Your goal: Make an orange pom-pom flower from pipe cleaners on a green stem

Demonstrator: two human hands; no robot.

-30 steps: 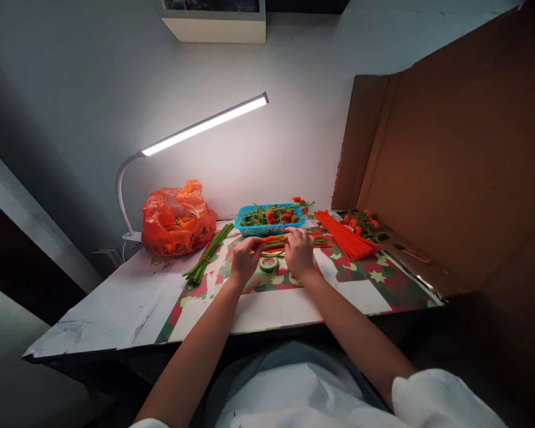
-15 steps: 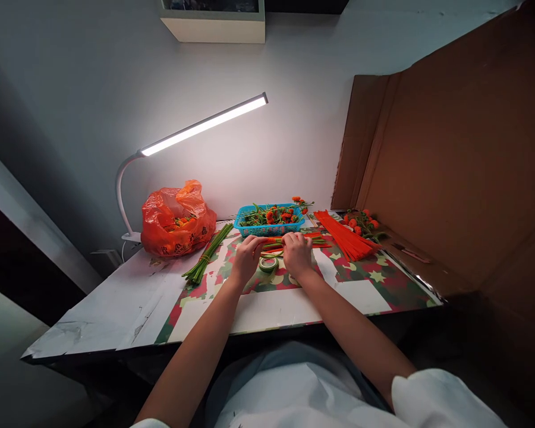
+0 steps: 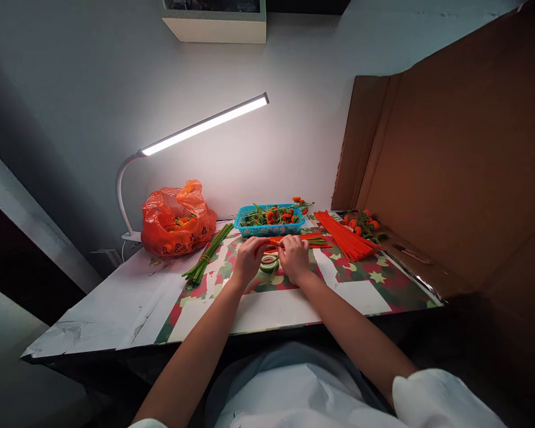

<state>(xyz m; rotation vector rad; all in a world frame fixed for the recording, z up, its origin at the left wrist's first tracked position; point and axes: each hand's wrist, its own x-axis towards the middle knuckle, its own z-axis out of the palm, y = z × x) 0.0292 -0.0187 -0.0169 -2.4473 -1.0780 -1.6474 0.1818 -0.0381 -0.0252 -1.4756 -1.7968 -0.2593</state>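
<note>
My left hand (image 3: 248,258) and my right hand (image 3: 294,257) are close together over the middle of the table, both with fingers pinched. Between them runs a short stretch of orange pipe cleaner (image 3: 274,242), gripped at both sides; its exact shape is partly hidden by my fingers. Just below lies a roll of green tape (image 3: 268,263), flat on the table. Behind my right hand lie loose green stems and orange strips (image 3: 316,240). A fan of orange pipe cleaners (image 3: 345,236) is spread farther right.
A blue basket (image 3: 270,230) of orange flowers stands behind my hands. Left are a tied bundle of green stems (image 3: 208,254), an orange plastic bag (image 3: 178,223) and a lit lamp (image 3: 205,126). More orange flowers (image 3: 361,223) lie by the cardboard wall (image 3: 450,160) at right.
My right hand has shifted slightly left, nearer my left hand, and both keep their pinch. The things on the table have stayed in place.
</note>
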